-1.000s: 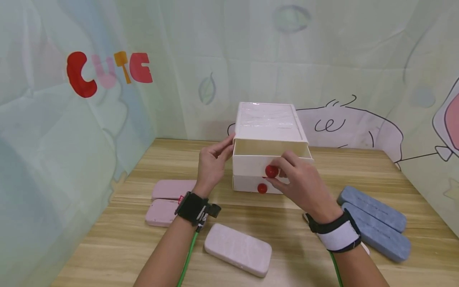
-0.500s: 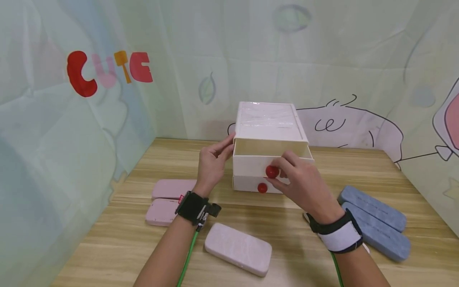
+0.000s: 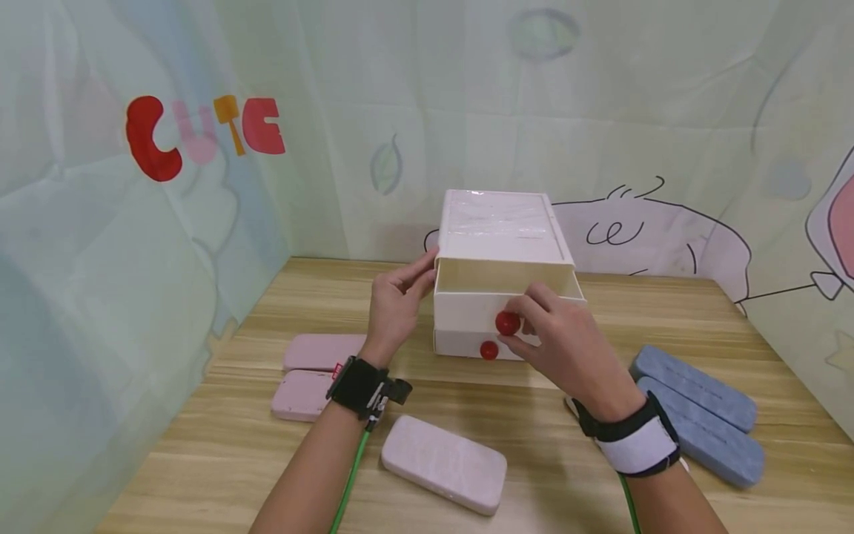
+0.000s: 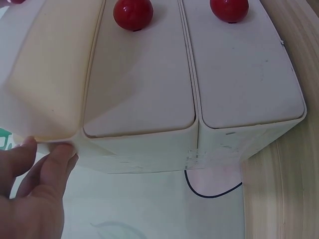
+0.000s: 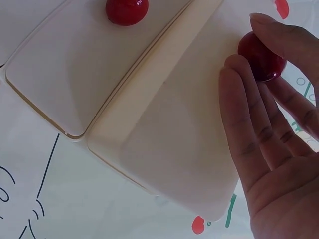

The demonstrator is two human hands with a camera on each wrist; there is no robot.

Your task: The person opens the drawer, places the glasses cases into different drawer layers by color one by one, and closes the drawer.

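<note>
A white cabinet with small drawers point(image 3: 497, 222) stands at the back middle of the table, clear tape across its top. Its top drawer point(image 3: 463, 311) is pulled part way out; the part of its inside that shows is bare. My right hand point(image 3: 570, 341) pinches that drawer's round red knob point(image 3: 508, 322) between thumb and fingers, also seen in the right wrist view. Against the cabinet's left side wall point(image 4: 144, 152), near the upper front edge, rest the fingertips of my left hand point(image 3: 394, 308). Below, another red knob point(image 3: 489, 350) marks a lower, closed drawer.
Two pink oblong pieces point(image 3: 327, 351) lie side by side at left, partly behind the left wrist. A pale pink oblong case point(image 3: 443, 465) lies in front. Two blue oblong pieces point(image 3: 707, 423) lie at right. A white object under the right wrist is mostly hidden. Printed cloth hangs behind.
The top drawer has slid slightly further out toward me, the right hand and knob moving with it. My left hand stays at the cabinet's side.
</note>
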